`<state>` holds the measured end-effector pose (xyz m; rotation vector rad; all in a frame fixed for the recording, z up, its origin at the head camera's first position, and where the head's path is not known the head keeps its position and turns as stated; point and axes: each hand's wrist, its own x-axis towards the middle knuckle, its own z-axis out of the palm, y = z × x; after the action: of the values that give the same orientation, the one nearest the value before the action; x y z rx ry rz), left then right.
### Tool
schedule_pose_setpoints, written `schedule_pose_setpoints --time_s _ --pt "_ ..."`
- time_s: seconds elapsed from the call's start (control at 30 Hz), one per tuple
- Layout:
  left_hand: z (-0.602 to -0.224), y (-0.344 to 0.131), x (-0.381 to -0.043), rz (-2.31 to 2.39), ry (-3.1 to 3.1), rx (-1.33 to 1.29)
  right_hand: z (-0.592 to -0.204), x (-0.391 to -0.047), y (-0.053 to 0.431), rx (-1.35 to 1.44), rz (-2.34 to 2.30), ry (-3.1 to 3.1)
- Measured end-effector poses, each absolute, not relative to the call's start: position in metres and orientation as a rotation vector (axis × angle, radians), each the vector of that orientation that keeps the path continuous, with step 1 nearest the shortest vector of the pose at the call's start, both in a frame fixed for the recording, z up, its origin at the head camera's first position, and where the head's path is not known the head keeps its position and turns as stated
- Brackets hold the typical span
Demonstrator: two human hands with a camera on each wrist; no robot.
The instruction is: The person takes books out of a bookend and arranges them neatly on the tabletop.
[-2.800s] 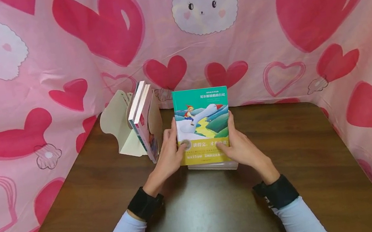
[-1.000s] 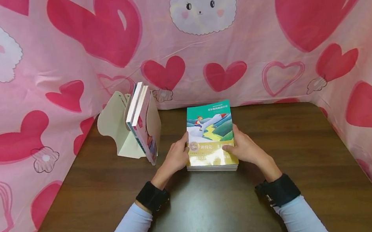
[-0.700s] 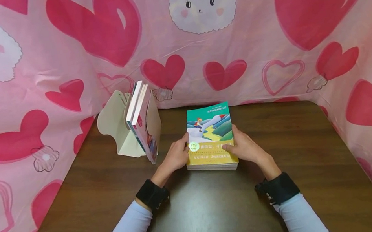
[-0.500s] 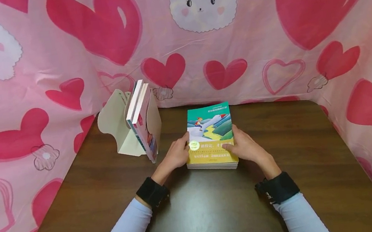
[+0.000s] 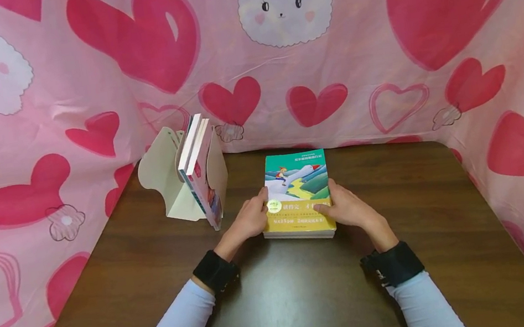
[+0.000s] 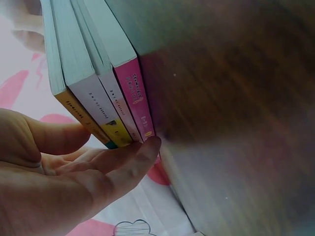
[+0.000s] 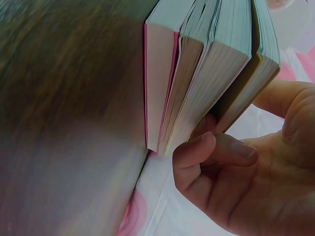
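Observation:
A green-and-yellow book (image 5: 297, 189) with a goose rider on its cover lies on top of a stack of several books (image 6: 106, 105) on the table. My left hand (image 5: 251, 215) is at the stack's left side; in the left wrist view its fingers lie extended along the spines, thumb beside the top book's orange spine. My right hand (image 5: 352, 207) pinches the top book's right edge, thumb over the cover. In the right wrist view a finger reaches into the gap under that book, while other fingers curl beside the page edges. A pink book (image 6: 133, 88) is lowest.
Left of the stack, a cream bookend (image 5: 171, 182) stands on the dark wooden table (image 5: 282, 306) with upright books (image 5: 200, 172) in its right part. A pink heart-patterned cloth (image 5: 361, 49) hangs around the table's back and sides.
Both hands have lowered the green-and-yellow book from above onto the stack. Over the last second its far edge has come slightly nearer; the hands hardly moved.

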<state>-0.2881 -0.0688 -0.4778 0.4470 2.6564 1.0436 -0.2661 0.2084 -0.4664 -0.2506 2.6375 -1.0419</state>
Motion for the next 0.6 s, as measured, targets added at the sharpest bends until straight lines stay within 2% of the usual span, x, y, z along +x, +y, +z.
schedule_pose_setpoints --time_s 0.6 --pt "-0.4773 -0.0676 -0.2847 0.988 2.681 0.499 -0.4682 -0.2685 0.2071 -0.242 -0.974 2.686"
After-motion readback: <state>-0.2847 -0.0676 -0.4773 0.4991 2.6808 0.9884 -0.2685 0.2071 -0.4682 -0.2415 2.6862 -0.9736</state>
